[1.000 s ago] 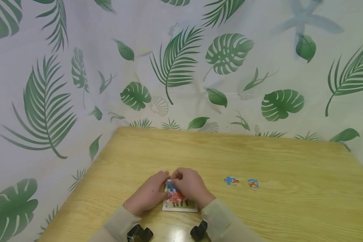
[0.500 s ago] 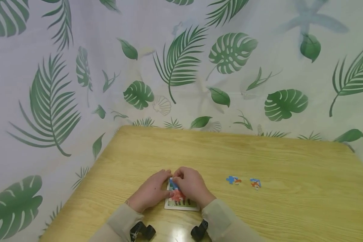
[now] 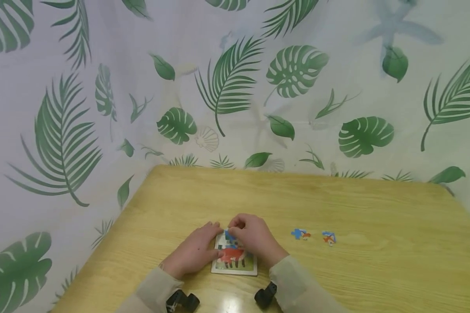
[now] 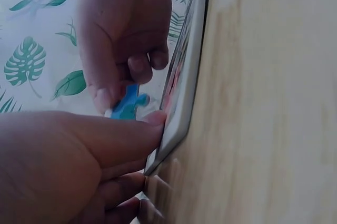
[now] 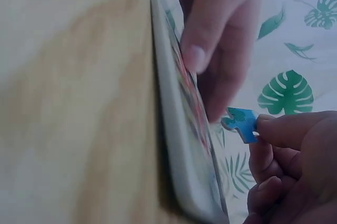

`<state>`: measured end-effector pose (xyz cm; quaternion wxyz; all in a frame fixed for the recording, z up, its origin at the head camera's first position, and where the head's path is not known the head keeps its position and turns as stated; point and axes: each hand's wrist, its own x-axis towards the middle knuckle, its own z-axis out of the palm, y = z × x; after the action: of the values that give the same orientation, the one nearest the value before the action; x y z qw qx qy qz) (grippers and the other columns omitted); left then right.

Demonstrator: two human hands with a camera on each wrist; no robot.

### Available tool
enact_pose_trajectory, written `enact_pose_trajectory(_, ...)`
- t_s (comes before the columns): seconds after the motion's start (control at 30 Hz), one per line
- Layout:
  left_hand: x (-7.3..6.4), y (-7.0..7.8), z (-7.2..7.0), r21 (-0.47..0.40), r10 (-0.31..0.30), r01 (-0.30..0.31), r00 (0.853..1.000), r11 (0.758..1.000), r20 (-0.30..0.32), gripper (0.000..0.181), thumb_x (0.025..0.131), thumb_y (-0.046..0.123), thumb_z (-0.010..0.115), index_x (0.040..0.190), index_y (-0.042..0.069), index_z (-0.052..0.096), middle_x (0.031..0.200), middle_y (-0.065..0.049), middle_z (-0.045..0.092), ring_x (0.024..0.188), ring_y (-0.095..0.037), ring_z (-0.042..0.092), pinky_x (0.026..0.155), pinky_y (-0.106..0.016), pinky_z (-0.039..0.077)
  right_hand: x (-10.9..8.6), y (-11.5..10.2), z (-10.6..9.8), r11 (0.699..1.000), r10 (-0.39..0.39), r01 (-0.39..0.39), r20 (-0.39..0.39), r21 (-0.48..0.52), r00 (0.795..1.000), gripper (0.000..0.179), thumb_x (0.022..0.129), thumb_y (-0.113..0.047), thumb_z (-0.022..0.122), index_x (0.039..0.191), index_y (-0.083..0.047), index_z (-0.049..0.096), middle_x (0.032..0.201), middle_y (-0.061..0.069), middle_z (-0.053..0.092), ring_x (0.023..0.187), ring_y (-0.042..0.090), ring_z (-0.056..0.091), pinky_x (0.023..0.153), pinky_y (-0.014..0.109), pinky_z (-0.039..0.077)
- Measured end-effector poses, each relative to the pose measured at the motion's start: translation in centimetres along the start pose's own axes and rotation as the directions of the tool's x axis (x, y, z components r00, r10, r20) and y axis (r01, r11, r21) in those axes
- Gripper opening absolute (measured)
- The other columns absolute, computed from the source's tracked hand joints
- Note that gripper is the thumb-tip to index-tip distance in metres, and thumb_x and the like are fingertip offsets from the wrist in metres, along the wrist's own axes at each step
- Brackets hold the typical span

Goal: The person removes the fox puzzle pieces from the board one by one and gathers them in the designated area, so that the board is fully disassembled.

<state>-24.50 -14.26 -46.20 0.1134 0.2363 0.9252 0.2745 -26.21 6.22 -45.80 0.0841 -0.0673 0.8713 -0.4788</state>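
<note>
A small jigsaw puzzle board (image 3: 234,271) with a pale rim lies flat near the table's front. Its picture shows a red animal with dark legs on green. My left hand (image 3: 193,249) rests along the board's left edge, thumb on the picture and fingers stretched beside the rim. My right hand (image 3: 254,237) pinches a blue and teal puzzle piece (image 5: 241,124) between thumb and forefinger. In the right wrist view the piece is raised off the board. The left wrist view shows the piece's knob pointing toward the board. The right hand hides the board's upper right part.
Two loose puzzle pieces lie to the right: a blue and orange piece (image 3: 299,234) and another with a fox-like orange face (image 3: 329,238). The wooden table (image 3: 368,261) meets a leaf-printed cloth (image 3: 258,100) behind and at the left. A black wrist camera sits by each sleeve.
The right hand has lifted slightly up and to the right with the blue piece, uncovering more of the picture. The left hand stays at the board's edge. The head view shifts a little.
</note>
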Motion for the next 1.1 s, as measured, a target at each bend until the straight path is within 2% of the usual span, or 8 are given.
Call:
enact_pose_trajectory(0.13,-0.3,-0.1,0.3,-0.007,0.001,-0.001,1.0,1.0,-0.005,0.062,0.098,0.03,0.066,0.152,0.008,0.046,0.163,-0.012,0.031,0.151,-0.032,0.022,0.119,-0.056,0.02,-0.2,0.8,-1.5,1.0,-0.001,0.0,-0.03,-0.019,1.0,0.007,0.096,-0.022,0.071,0.094,-0.016,0.07,0.089,-0.001,0.065,0.081,0.018,0.056,0.073,0.033,0.048)
enact_pose_trajectory(0.33,-0.3,-0.3,0.5,0.013,-0.005,0.005,1.0,1.0,-0.002,0.065,0.097,0.034,0.066,0.154,0.01,0.044,0.164,-0.01,0.029,0.152,-0.03,0.02,0.12,-0.054,0.018,-0.1,2.8,-3.8,0.993,0.016,-0.024,-0.073,-0.115,0.997,0.006,0.095,-0.024,0.071,0.092,-0.019,0.07,0.089,-0.004,0.065,0.082,0.018,0.056,0.076,0.036,0.048)
enact_pose_trajectory(0.47,-0.3,-0.3,0.5,0.004,0.017,-0.017,1.0,1.0,0.001,0.064,0.099,0.033,0.066,0.154,0.008,0.044,0.163,-0.012,0.029,0.152,-0.031,0.02,0.12,-0.054,0.018,0.0,3.8,-5.0,0.985,0.014,-0.031,-0.103,-0.17,0.995,0.006,0.093,-0.023,0.073,0.092,-0.018,0.071,0.089,-0.004,0.064,0.082,0.018,0.056,0.078,0.037,0.049)
enact_pose_trajectory(0.7,-0.3,-0.4,0.5,-0.01,0.026,-0.026,1.0,1.0,-0.004,0.063,0.099,0.032,0.066,0.153,0.007,0.045,0.163,-0.012,0.03,0.152,-0.032,0.021,0.12,-0.055,0.019,-0.1,5.0,-6.4,0.971,0.014,-0.038,-0.104,-0.235,0.994,0.006,0.092,-0.021,0.073,0.092,-0.015,0.071,0.087,-0.003,0.065,0.081,0.017,0.056,0.079,0.038,0.049)
enact_pose_trajectory(1.1,-0.2,-0.4,0.5,0.01,0.027,-0.027,1.0,1.0,0.004,0.063,0.099,0.033,0.065,0.153,0.007,0.044,0.163,-0.012,0.03,0.152,-0.031,0.02,0.12,-0.054,0.018,-0.5,5.7,-8.3,0.922,-0.005,-0.027,-0.082,-0.386,0.997,0.008,0.093,-0.021,0.073,0.088,-0.016,0.07,0.082,-0.005,0.063,0.075,0.017,0.055,0.074,0.038,0.05)
